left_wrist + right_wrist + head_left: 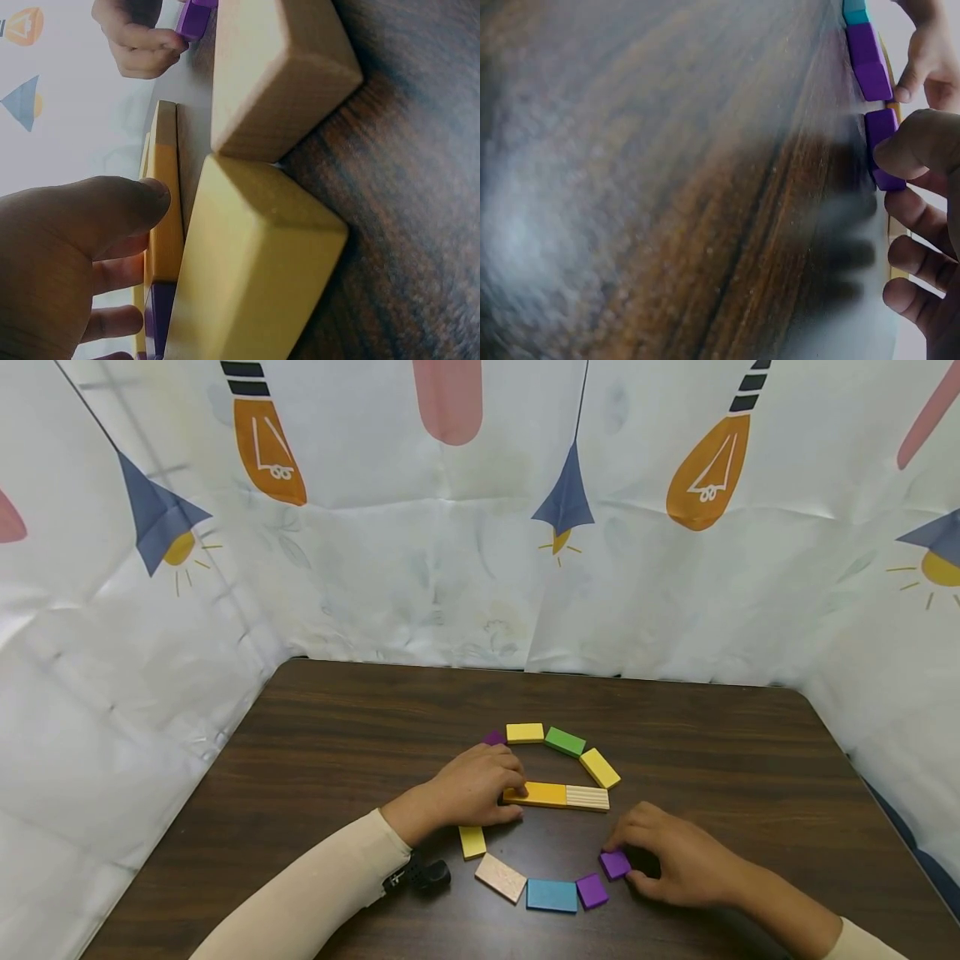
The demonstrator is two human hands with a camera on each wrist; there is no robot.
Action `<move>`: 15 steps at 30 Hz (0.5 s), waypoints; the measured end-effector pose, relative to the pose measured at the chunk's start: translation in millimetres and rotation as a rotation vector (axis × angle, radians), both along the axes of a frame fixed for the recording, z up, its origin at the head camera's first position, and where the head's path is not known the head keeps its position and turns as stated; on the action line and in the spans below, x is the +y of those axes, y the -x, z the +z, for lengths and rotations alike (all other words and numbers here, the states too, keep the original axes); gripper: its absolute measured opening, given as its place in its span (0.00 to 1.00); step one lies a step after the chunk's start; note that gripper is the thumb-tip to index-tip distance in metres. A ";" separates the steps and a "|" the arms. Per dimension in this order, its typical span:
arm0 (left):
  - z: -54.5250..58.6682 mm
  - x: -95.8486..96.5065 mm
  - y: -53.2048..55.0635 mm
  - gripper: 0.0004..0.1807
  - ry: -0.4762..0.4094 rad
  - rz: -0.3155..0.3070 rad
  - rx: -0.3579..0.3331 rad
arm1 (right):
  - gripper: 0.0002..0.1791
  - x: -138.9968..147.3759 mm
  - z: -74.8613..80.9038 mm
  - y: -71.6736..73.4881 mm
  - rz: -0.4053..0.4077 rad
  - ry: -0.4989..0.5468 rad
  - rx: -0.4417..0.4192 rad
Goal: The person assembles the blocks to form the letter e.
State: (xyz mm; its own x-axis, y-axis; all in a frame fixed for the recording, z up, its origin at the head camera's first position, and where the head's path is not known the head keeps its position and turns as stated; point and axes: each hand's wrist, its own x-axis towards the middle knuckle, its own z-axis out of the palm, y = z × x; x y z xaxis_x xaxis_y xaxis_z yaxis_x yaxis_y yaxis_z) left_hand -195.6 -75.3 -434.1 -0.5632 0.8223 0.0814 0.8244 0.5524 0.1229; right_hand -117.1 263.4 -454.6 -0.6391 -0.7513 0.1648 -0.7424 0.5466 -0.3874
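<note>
My right hand (678, 856) pinches a small purple block (615, 864) between thumb and fingers, low over the table. Just left of it lies another purple block (592, 891), then a blue block (552, 896), a pale wooden block (501, 877) and a yellow block (472, 842), curving round. My left hand (476, 785) holds an orange block (546, 794) in the middle row, with its thumb on the near side and fingers beyond. A ridged pale block (587, 798) continues that row to the right. In the left wrist view, a dark purple block (159, 319) shows at the row's other end.
Across the far side, a yellow block (524, 732), a green block (565, 742) and a slanted yellow block (600, 768) form an arc. Part of a purple block (494, 738) shows behind the left hand. The brown table (360, 710) meets a printed white curtain (420, 585).
</note>
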 end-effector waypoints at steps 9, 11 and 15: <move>-0.1 0.5 0.9 0.13 0.009 0.011 -0.012 | 0.26 -3.8 2.1 -3.7 0.045 0.006 -0.006; -0.1 0.6 0.9 0.13 0.011 0.015 -0.015 | 0.26 -4.5 2.2 -4.1 0.058 0.013 -0.003; -0.4 0.9 0.6 0.13 0.012 0.018 -0.019 | 0.27 -4.9 1.5 -4.8 0.080 0.025 -0.007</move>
